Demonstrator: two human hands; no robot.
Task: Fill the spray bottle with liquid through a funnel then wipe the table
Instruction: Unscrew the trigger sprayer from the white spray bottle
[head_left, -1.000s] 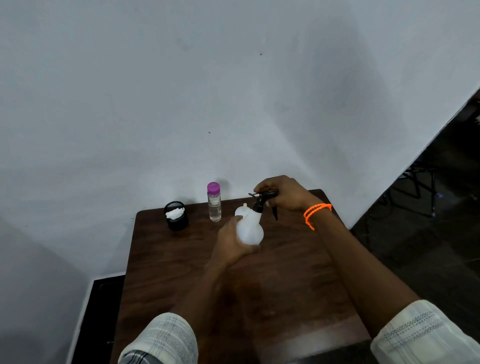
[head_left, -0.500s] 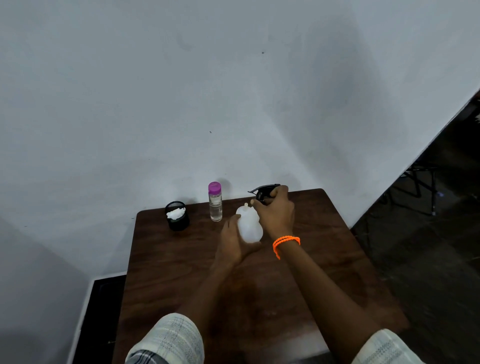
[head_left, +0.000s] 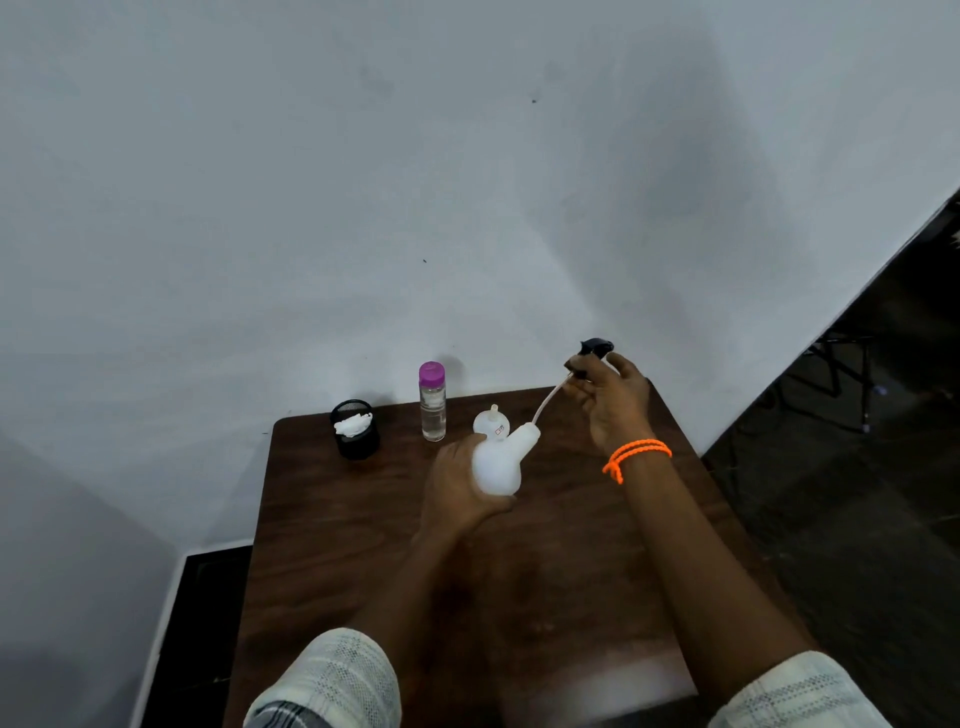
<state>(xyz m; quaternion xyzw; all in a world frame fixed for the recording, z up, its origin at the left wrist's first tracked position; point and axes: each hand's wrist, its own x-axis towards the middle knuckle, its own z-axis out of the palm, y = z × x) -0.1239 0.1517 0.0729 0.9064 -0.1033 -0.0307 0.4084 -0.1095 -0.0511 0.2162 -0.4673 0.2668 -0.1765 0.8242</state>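
My left hand (head_left: 457, 491) grips the white spray bottle (head_left: 501, 460), tilted with its open neck pointing up and right. My right hand (head_left: 610, 400) holds the black spray head (head_left: 595, 353) above the table's far edge; its thin dip tube (head_left: 545, 402) still runs down into the bottle's neck. A white funnel (head_left: 491, 422) lies upside down just behind the bottle. A clear bottle of liquid with a purple cap (head_left: 432, 401) stands left of the funnel. A black cup with a white cloth (head_left: 355, 428) sits at the far left of the brown table (head_left: 337, 545).
The table stands against a white wall (head_left: 467, 182). Dark floor and black chair legs (head_left: 852, 374) lie to the right. An orange bracelet (head_left: 636, 454) circles my right wrist.
My right hand has lifted the spray head off the bottle, up and to the right, drawing the tube out. My left hand has tilted the bottle rightward.
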